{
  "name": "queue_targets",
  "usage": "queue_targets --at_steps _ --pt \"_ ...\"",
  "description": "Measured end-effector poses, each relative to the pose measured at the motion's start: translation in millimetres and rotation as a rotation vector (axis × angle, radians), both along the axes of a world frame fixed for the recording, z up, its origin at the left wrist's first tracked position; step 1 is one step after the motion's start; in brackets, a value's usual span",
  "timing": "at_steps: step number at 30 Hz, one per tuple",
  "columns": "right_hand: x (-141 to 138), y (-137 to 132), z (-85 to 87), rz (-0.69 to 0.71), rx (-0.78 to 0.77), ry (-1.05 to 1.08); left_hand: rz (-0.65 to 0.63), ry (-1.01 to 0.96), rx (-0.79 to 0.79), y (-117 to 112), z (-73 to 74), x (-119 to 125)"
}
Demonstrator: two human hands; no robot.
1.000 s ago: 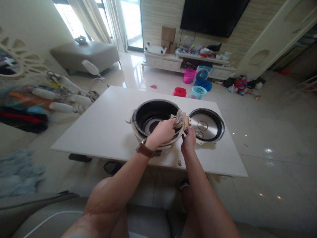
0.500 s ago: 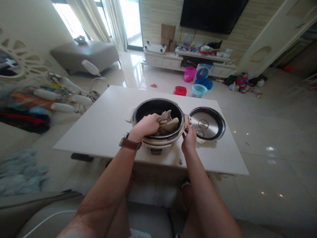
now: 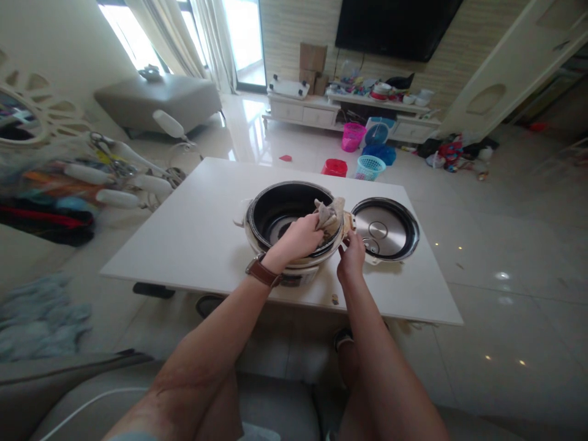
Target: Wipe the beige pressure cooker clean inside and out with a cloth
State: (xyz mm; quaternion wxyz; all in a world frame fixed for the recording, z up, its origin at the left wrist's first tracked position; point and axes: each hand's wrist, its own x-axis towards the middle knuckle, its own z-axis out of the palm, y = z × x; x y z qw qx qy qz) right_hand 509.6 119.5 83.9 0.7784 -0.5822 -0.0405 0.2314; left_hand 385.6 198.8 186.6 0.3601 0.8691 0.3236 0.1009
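Note:
An open rice cooker (image 3: 257,236) with a dark inner pot stands on the white table (image 3: 197,233). Its hinged lid (image 3: 383,229) lies open to the right. My left hand (image 3: 298,237), with a brown watch at the wrist, is closed on a beige cloth (image 3: 329,214) and presses it against the pot's inner right wall. My right hand (image 3: 351,256) grips the cooker's right side near the hinge, fingers closed.
Coloured baskets (image 3: 370,166) and a red tub (image 3: 334,167) sit on the floor beyond the table. A low TV cabinet (image 3: 303,110) with clutter stands at the back. A drying rack (image 3: 114,177) with clothes is at left. My knees are below the table's near edge.
My left hand moved the cloth from the pot's middle back to its right inner wall. My right hand kept its hold on the cooker.

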Motion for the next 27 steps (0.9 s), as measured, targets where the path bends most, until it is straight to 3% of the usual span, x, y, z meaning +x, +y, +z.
queue_targets --at_steps 8,14,19,24,27 --pt "-0.1 -1.2 0.0 0.008 0.003 -0.016 -0.176 0.193 0.203 5.1 0.6 -9.8" --pt "0.6 -1.6 -0.1 0.010 -0.001 -0.022 -0.268 0.379 0.165 15.7 12.4 -25.1" --pt "2.0 -1.2 -2.0 0.002 -0.011 -0.019 -0.190 0.408 0.150 24.2 14.6 -32.8" --pt "1.6 -0.5 -0.9 -0.002 -0.024 -0.003 0.009 0.248 0.175 29.0 11.1 -33.1" --pt "1.0 -0.9 -0.4 0.000 -0.025 -0.007 0.138 0.089 0.086 30.1 4.2 -27.7"
